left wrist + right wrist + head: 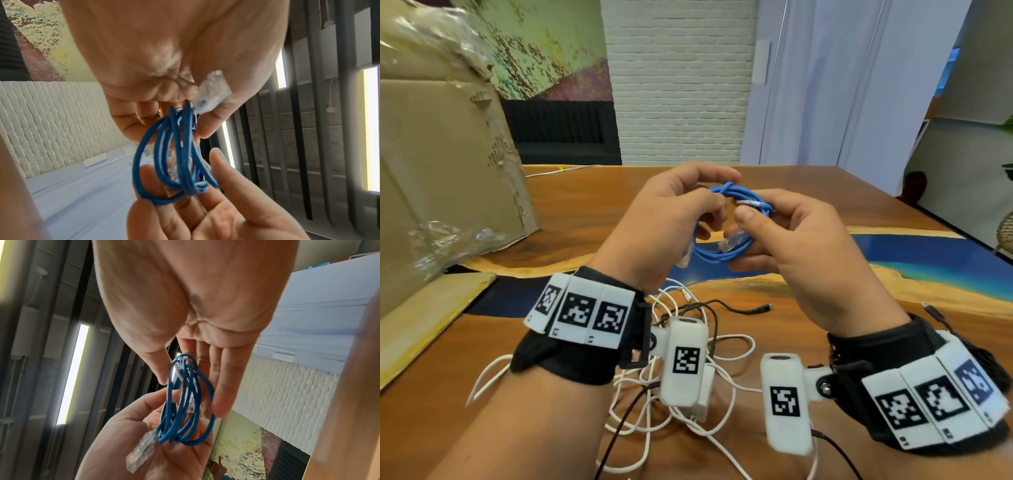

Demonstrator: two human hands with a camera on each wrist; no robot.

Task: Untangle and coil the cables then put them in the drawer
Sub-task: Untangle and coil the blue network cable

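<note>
A blue network cable [726, 255], wound into a small coil, hangs above the wooden table [842, 192] between both hands. My left hand [709, 205] curls its fingers round the coil's upper left side; one clear plug [685, 257] dangles below that palm. In the left wrist view the cable [180, 162] runs from my left hand [174, 118] past the plug [211, 92]. My right hand [743, 240] lies under the coil's right side with straight fingers and the thumb beside the strands; the right wrist view shows the cable [185, 402] across that hand [191, 391]. No drawer is in view.
A tangle of white and black cables [688, 346] with a white charger block [705, 394] lies on the table under my wrists. A black lead ends in a plug [767, 307] to the right. A large cardboard box [441, 154] stands at the left.
</note>
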